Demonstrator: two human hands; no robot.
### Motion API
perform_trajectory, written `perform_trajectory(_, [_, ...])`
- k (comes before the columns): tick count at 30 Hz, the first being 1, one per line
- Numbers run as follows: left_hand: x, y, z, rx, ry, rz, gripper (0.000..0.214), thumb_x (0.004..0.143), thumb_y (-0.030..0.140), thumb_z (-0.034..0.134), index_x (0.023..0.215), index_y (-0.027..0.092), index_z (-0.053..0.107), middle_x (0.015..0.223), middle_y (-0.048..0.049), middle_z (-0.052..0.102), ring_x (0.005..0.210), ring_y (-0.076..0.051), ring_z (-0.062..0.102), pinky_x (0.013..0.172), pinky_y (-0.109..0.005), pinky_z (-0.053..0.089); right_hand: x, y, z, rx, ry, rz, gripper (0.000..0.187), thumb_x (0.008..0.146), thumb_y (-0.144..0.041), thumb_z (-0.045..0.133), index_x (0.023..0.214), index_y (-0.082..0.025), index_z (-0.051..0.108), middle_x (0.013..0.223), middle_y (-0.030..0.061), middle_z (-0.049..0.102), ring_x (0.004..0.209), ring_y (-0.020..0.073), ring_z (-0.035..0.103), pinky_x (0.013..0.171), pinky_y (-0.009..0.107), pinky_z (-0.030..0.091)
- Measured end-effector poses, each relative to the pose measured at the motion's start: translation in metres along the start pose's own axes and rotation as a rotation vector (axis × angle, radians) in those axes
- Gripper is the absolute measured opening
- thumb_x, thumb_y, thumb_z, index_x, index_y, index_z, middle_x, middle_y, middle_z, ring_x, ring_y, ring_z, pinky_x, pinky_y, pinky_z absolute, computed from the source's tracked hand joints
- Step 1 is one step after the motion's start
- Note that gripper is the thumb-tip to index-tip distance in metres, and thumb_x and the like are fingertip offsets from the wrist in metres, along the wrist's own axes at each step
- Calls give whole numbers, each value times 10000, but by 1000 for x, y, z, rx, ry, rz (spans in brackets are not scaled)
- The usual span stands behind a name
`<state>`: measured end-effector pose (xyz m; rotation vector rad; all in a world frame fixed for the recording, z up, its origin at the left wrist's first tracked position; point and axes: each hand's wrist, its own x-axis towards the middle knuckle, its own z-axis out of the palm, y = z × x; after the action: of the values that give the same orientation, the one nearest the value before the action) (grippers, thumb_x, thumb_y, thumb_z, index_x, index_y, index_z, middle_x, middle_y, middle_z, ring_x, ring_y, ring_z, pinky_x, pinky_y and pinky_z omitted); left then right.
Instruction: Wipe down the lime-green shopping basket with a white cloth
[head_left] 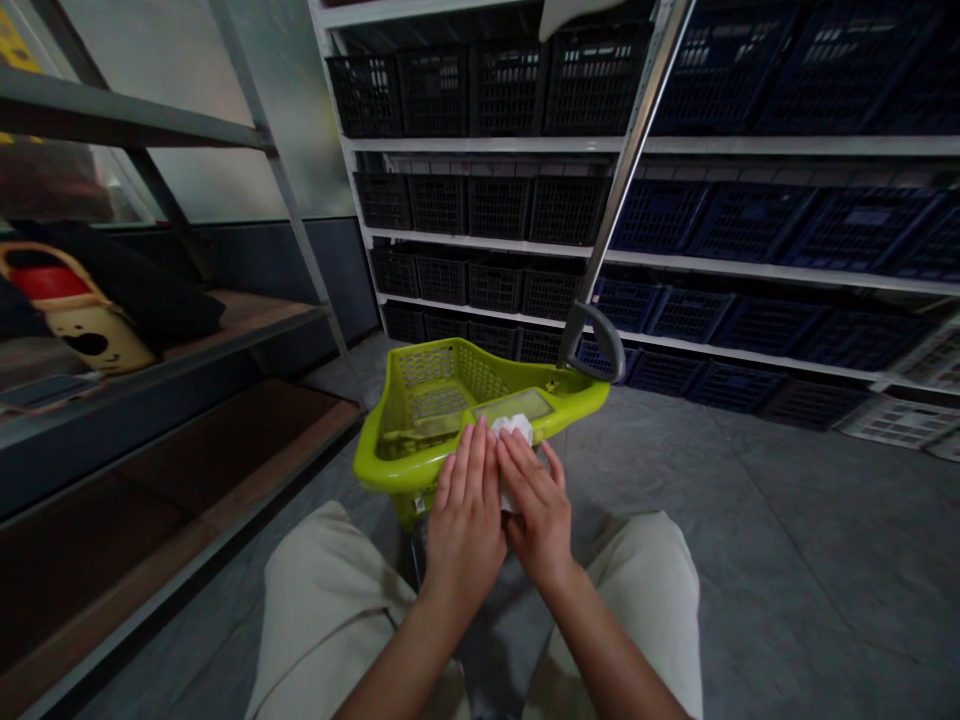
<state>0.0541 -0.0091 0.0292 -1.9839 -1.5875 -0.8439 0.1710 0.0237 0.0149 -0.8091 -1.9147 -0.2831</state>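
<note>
A bright green perforated plastic basket cart (405,472) stands between my knees, its rim facing me. My left hand (466,530) lies over the near rim, fingers straight and side by side. Beside it, my right hand (541,515) bends over a crumpled white tissue (513,425) and presses it on the rim. Tissue shows past the right fingertips and between the two hands. The palms and the undersides of the fingers are hidden. Just beyond the fingertips, a pale rectangular panel (517,406) is set into the cart's top.
A grey loop (616,345) and a slanting metal pole (637,140) rise at the cart's right. Shelves of black crates (499,205) and blue crates (765,220) line the back. On the left rack (292,325) sit a tan bottle with a red top (101,330) and a phone-like slab (52,393).
</note>
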Motion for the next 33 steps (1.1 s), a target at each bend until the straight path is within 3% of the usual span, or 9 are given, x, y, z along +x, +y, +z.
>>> perform_trajectory(3, [1, 0, -2, 3, -12, 2, 749, 937, 228, 430, 1573, 81, 63, 1603, -145, 296, 1493, -262, 273, 1205, -412, 222, -3, 23, -2, -56, 19, 25, 715, 808, -75, 373, 1505, -237, 391, 1456, 68, 548, 1384, 223, 475, 1201, 488, 242])
perform_trajectory(8, [4, 2, -4, 13, -51, -17, 767, 944, 287, 466, 1570, 66, 83, 1610, -144, 277, 1495, -265, 268, 1207, -408, 214, -4, 63, -4, -175, 217, 306, 849, 684, 25, 348, 1478, -265, 433, 1441, 53, 563, 1371, 200, 490, 1183, 498, 267])
perform_trajectory(10, [3, 2, -3, 10, -43, -21, 757, 943, 284, 459, 1570, 64, 95, 1612, -144, 272, 1498, -265, 260, 1212, -408, 194, -3, 51, -3, -156, 188, 278, 849, 694, 23, 344, 1495, -254, 407, 1463, 66, 539, 1374, 200, 488, 1181, 497, 276])
perform_trajectory(15, [0, -1, 1, -1, -14, 2, 699, 928, 205, 413, 1565, 64, 162, 1607, -145, 290, 1503, -263, 245, 1217, -405, 173, -2, 4, 1, -1, 3, -18, 708, 835, -87, 389, 1530, -219, 342, 1446, 84, 558, 1386, 208, 473, 1163, 434, 331])
perform_trajectory(18, [1, -1, -2, 0, -31, -1, 694, 926, 229, 431, 1558, 61, 198, 1609, -138, 288, 1502, -257, 251, 1218, -393, 170, -2, 19, 1, -26, 21, -13, 675, 848, -99, 383, 1510, -233, 383, 1437, 78, 567, 1376, 226, 486, 1177, 467, 294])
perform_trajectory(22, [4, 0, -6, 12, -62, -9, 687, 932, 273, 453, 1546, 54, 236, 1615, -127, 273, 1501, -249, 254, 1221, -375, 160, 0, 60, 1, -142, 210, 246, 777, 743, -3, 347, 1468, -264, 448, 1417, 58, 587, 1354, 212, 512, 1168, 493, 283])
perform_trajectory(24, [4, 1, -5, 17, -59, -13, 685, 932, 275, 457, 1541, 45, 247, 1615, -131, 271, 1502, -249, 249, 1224, -375, 147, 1, 62, 1, -170, 248, 319, 800, 721, 9, 338, 1464, -263, 454, 1418, 61, 586, 1354, 202, 512, 1154, 486, 308])
perform_trajectory(30, [0, -1, 2, 12, -24, -2, 673, 916, 196, 430, 1544, 47, 240, 1616, -131, 274, 1514, -242, 213, 1228, -379, 132, 1, 6, 0, -42, -3, 5, 714, 836, -88, 361, 1535, -227, 327, 1461, 83, 542, 1390, 202, 468, 1164, 436, 310])
perform_trajectory(33, [0, -1, -1, 6, -29, -2, 667, 923, 218, 430, 1542, 50, 249, 1612, -130, 286, 1511, -245, 224, 1228, -376, 136, 1, 15, -3, -49, -6, -20, 688, 843, -100, 366, 1518, -233, 364, 1444, 75, 561, 1382, 224, 478, 1184, 466, 259])
